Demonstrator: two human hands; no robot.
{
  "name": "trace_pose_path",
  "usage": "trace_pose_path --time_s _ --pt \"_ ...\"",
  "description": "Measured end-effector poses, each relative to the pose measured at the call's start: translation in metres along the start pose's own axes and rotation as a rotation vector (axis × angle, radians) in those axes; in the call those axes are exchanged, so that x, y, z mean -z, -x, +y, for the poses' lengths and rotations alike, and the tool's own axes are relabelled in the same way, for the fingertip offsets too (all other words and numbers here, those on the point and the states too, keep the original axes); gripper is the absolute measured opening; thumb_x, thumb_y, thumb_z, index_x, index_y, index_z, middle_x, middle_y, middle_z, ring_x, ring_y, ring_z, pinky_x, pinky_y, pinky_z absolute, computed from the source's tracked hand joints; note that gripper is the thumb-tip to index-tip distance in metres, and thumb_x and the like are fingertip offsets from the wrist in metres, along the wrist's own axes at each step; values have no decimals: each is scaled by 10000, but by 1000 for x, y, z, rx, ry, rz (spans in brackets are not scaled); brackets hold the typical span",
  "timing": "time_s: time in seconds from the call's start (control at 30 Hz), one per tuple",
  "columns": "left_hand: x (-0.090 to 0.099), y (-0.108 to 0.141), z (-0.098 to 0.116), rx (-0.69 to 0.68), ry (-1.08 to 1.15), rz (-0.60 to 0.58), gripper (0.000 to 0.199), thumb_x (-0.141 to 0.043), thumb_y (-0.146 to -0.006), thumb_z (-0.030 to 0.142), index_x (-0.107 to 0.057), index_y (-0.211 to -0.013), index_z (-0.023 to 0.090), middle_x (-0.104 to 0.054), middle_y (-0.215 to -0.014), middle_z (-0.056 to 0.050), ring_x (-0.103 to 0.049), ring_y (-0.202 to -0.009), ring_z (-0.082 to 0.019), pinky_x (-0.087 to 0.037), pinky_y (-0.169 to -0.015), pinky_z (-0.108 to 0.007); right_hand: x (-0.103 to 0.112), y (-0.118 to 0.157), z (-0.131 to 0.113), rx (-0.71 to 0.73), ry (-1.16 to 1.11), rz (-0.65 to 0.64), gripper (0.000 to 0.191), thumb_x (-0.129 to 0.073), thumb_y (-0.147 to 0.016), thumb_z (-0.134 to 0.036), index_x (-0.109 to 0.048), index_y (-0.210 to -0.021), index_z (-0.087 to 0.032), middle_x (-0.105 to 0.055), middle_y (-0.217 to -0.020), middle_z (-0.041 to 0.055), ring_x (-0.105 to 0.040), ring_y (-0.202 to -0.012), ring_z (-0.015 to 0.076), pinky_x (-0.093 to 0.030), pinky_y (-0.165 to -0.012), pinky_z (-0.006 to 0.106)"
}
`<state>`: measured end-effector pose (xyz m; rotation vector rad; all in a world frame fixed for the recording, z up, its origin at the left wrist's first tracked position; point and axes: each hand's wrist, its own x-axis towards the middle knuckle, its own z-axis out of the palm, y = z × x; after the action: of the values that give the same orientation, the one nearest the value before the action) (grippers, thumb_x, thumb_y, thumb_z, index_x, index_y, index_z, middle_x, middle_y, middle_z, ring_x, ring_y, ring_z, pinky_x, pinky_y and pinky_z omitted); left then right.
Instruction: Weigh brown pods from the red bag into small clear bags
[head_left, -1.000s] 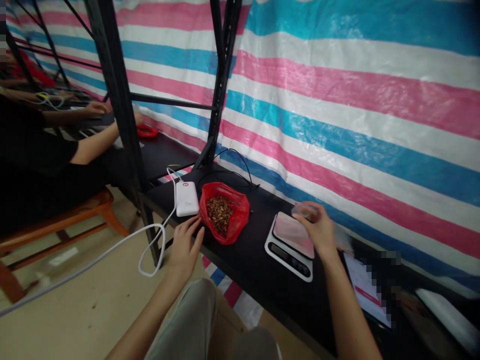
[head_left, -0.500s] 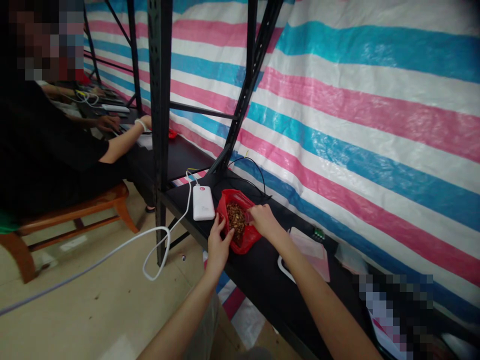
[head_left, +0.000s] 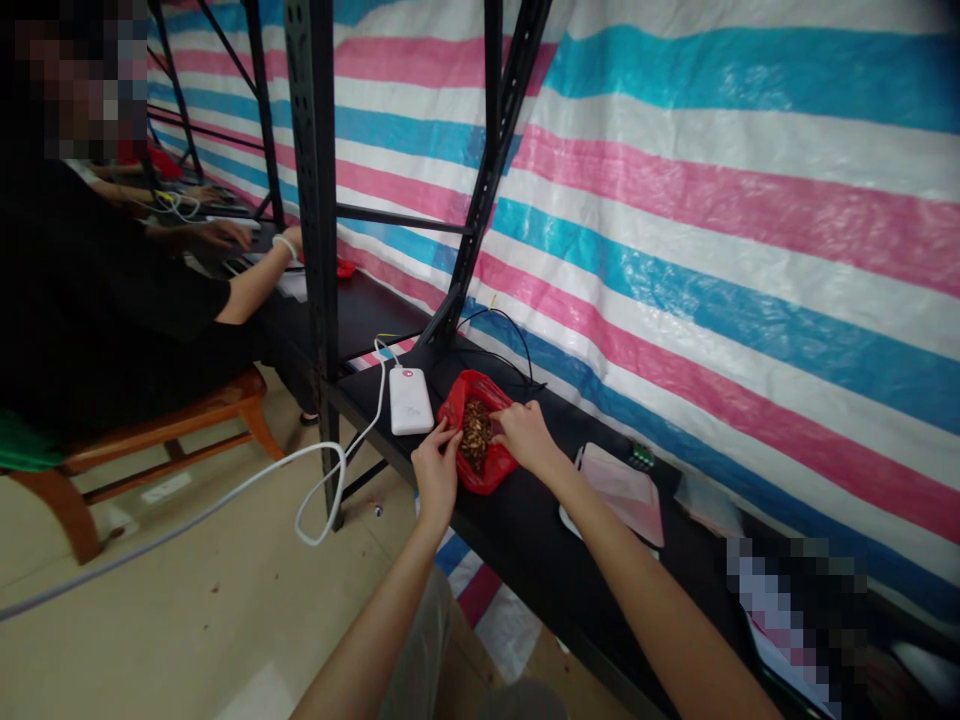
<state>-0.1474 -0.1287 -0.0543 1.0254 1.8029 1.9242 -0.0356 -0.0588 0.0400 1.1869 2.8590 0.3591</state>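
A red plastic bag (head_left: 491, 472) lies open on the black shelf (head_left: 525, 545), with many small brown pieces (head_left: 475, 435) inside. My left hand (head_left: 436, 470) pinches the bag's near left edge between thumb and fingers. At the opposite side, my right hand (head_left: 523, 435) has its fingers bent over the bag's right rim, with the fingertips beside the brown pieces. Whether those fingertips hold a piece or the plastic is too small to tell. Just left of the bag sits a white power bank (head_left: 410, 402) with a white cable plugged in.
A pink and clear pouch (head_left: 619, 490) lies right of my right wrist. A black upright post (head_left: 311, 200) rises left of the power bank, with a white cable (head_left: 247, 485) looping before it. A person (head_left: 112, 280) in black sits at the left. Striped sheeting (head_left: 712, 250) hangs behind.
My left hand has moved from beside the brown pieces onto the bag's edge, its thumb now closer to the fingers. The view has shifted slightly. The seated person's hand has moved a little.
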Motion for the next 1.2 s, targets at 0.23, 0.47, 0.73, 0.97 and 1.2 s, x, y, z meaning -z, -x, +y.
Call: trace_pose_path --time_s 0.23,0.47,0.73,0.97,1.2 --pt "-3 -1 17 111 171 36 300 -526 -803 345 -681 -922 118 -697 -947 -103 -640 -888 -223 -473 -845 -355 -8 0 1 19 -100 29 267 -651 -747 -216 -645 -1011 -180 -673 -986 94 -596 -958 232 -365 -790 328" --pt "-13 3 21 122 259 88 329 -458 -833 386 -656 -877 127 -682 -880 -77 -614 -820 -193 -462 -803 -318 -23 -5 11 15 -379 75 376 -689 -705 -221 -634 -1065 -131 -643 -1013 104 -597 -936 199 -412 -829 290" --pt "-24 8 19 13 317 114 275 -499 -827 355 -657 -876 136 -637 -1004 -99 -575 -961 -199 -410 -915 -349 -41 -10 17 -32 -651 153 363 -711 -643 -173 -672 -1003 -144 -664 -893 69 -609 -801 182 -455 -755 292" --pt "-27 8 22 44 377 194 241 -527 -809 354 -646 -827 144 -580 -1128 -105 -527 -1077 -213 -377 -969 -366 -46 -8 16 -65 -868 216 402 -732 -602 -173 -677 -1001 -175 -676 -931 63 -624 -813 185 -476 -779 322" --pt "-23 6 10 19 260 217 240 -481 -825 351 -594 -751 153 -556 -1050 -95 -514 -1026 -213 -348 -984 -404 -48 0 21 -96 -1100 313 394 -735 -607 -213 -677 -996 -192 -678 -983 68 -627 -895 203 -465 -856 363"
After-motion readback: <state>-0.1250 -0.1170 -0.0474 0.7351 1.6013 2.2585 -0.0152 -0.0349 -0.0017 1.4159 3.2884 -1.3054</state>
